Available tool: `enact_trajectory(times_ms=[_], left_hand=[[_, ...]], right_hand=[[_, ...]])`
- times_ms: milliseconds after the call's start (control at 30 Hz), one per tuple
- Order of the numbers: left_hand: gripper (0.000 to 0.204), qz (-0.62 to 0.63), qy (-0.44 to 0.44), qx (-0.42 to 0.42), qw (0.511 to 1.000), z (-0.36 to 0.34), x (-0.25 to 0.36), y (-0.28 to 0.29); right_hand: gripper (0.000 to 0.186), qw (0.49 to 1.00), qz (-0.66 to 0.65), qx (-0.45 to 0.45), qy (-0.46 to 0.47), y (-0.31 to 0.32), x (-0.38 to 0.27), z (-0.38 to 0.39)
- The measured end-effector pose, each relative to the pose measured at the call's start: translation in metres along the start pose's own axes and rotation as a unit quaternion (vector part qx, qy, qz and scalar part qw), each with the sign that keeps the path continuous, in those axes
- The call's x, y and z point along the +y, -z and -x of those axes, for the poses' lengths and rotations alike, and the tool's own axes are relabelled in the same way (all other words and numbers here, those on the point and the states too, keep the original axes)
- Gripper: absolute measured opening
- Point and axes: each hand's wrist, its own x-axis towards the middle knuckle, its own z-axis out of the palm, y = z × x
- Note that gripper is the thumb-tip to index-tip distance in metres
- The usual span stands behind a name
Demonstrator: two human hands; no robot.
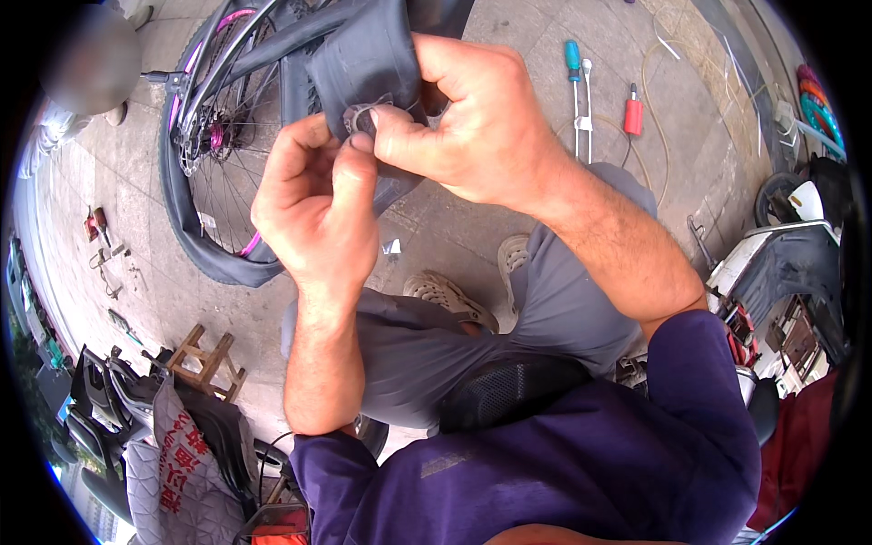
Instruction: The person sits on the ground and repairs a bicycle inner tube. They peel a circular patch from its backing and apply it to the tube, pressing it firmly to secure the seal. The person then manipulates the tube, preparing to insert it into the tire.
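A black rubber inner tube is held up at the top center, lying over a bicycle's rear wheel with magenta hub and rim. My left hand is closed on the tube's lower part, thumb pressing near a small round pale-edged piece, perhaps translucent, on the rubber. My right hand grips the tube from the right, its thumb at that same piece beside my left thumb. The fingertips behind the rubber are partly hidden.
A teal screwdriver, wrench and red tool lie right, loose tools left. A wooden stool and scooter stand lower left; vehicle parts crowd the right. A person with blurred head is upper left.
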Motion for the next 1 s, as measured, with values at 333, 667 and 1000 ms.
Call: enact_trajectory(times_ms=[333, 667, 1000], left_hand=[[0.014, 0.024, 0.011, 0.006, 1.000, -0.003, 0.006, -0.003], [0.013, -0.007, -0.001, 0.001, 1.000, 0.003, 0.002, -0.001], [0.016, 0.013, -0.005, 0.033, 0.999, -0.002, 0.001, -0.002]], right_hand=[[0.019, 0.999, -0.001, -0.003, 0.033, 0.000, 0.004, -0.002], [0.021, 0.999, 0.018, -0.028, -0.010, 0.005, 0.003, 0.000], [0.022, 0.998, -0.001, -0.051, -0.036, 0.005, -0.005, 0.000]])
